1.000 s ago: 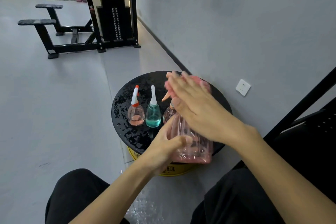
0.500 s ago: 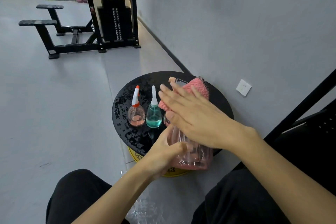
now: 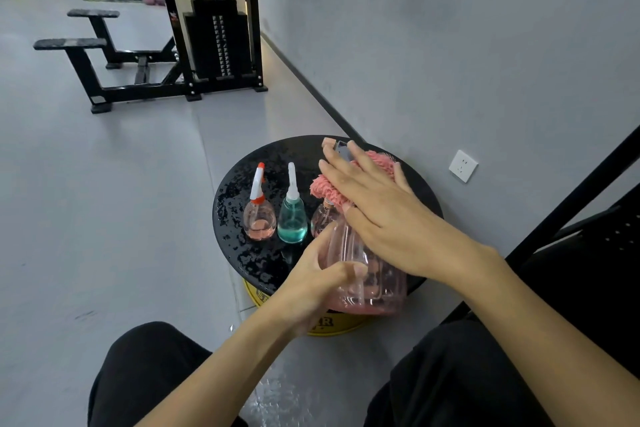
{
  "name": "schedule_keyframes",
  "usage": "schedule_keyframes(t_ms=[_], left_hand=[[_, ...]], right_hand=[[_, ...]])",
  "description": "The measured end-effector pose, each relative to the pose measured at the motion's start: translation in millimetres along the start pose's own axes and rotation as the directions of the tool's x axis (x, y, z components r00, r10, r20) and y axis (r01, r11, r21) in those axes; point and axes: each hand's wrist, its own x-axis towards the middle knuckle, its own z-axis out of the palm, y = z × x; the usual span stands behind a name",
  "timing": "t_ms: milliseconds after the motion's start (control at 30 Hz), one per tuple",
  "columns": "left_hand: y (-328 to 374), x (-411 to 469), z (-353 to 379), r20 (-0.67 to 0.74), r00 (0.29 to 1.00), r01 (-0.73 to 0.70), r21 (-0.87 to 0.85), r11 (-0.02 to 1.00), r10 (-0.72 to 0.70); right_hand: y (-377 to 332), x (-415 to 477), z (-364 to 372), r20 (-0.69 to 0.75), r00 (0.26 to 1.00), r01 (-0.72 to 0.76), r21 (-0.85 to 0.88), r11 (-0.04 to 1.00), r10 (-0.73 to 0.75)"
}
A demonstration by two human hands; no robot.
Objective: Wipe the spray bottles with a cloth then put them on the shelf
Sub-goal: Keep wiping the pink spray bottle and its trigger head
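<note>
Gripping pink bottle (image 3: 369,276), shallow pink liquid inside, in curled left hand (image 3: 313,289); flat right hand (image 3: 381,215) presses cloth (image 3: 327,190) on top.

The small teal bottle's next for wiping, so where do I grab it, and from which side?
Probably from above: pinch the teal bottle at its neck, under the white nozzle. It stands upright, with the orange-nozzled bottle and another pink bottle close beside it.

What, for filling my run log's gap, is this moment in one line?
step: wiping | left hand: grips large pink bottle | right hand: flat on pink cloth over its top | small bottles: three upright on black table
</note>
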Motion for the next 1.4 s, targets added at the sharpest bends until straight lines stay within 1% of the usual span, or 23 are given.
schedule_keyframes(t_ms=[133,233,333,400,500,600,667,700,767,867,967,1033,1100,1167,1300,1400], left_hand=[[3,4,-9,-0.042,0.999,-0.008,-0.036,0.999,0.007],[7,5,-13,-0.034,0.999,-0.003,-0.055,0.998,0.001],[17,6,-20,-0.056,0.998,-0.03,-0.079,0.996,0.025],[23,6,-24,-0.044,0.997,-0.06,-0.091,0.994,0.056],[27,7,-22,-0.006,0.996,-0.086,-0.06,0.995,0.085],[24,8,-14,0.033,0.994,-0.103,-0.041,0.994,0.104],[21,8,-9,0.033,0.995,-0.088,-0.072,0.994,0.091],[20,8,-8,0.024,0.996,-0.086,-0.097,0.992,0.088],[20,9,-8,0.003,0.994,-0.103,-0.142,0.984,0.105],[24,9,-10,-0.011,0.993,-0.118,-0.191,0.974,0.118],[25,5,-9,-0.052,0.994,-0.107,-0.276,0.955,0.097],[24,4,-8,-0.024,0.997,-0.081,-0.336,0.938,0.078],[22,3,-5,0.034,0.996,-0.061,-0.353,0.934,0.078],[21,3,0,0.05,0.996,-0.047,-0.374,0.926,0.07],[24,5,3,0.007,0.998,-0.059,-0.378,0.924,0.067],[23,7,-1,-0.092,0.992,-0.111,-0.364,0.925,0.083]], right_hand=[[-3,-13,-5,-0.013,0.999,0.031,-0.033,0.999,-0.031],[-8,-24,-9,-0.011,0.999,0.029,-0.032,0.999,-0.03],[-13,-40,-4,0.017,1.0,0.023,-0.001,1.0,-0.023],[-16,-48,4,0.0,1.0,0.03,0.085,0.996,-0.03],[-19,-45,14,-0.105,0.994,0.028,0.261,0.965,0.0],[-15,-30,16,-0.252,0.964,0.011,0.338,0.941,0.079],[-10,-21,14,-0.306,0.943,-0.007,0.378,0.926,0.133],[-8,-18,14,-0.327,0.935,-0.002,0.381,0.925,0.137],[-9,-16,18,-0.358,0.929,0.033,0.341,0.939,0.097],[-18,-24,32,-0.363,0.932,0.094,0.285,0.954,0.017],[-23,-31,42,-0.366,0.93,0.127,0.269,0.955,-0.021],[-17,-25,39,-0.383,0.924,0.114,0.261,0.958,-0.006],[-9,-14,30,-0.405,0.914,0.08,0.269,0.96,0.037],[-4,-5,23,-0.409,0.91,0.052,0.282,0.958,0.071],[-13,-12,33,-0.423,0.905,0.057,0.217,0.974,0.041],[-27,-26,51,-0.435,0.9,0.08,0.146,0.986,-0.008]])
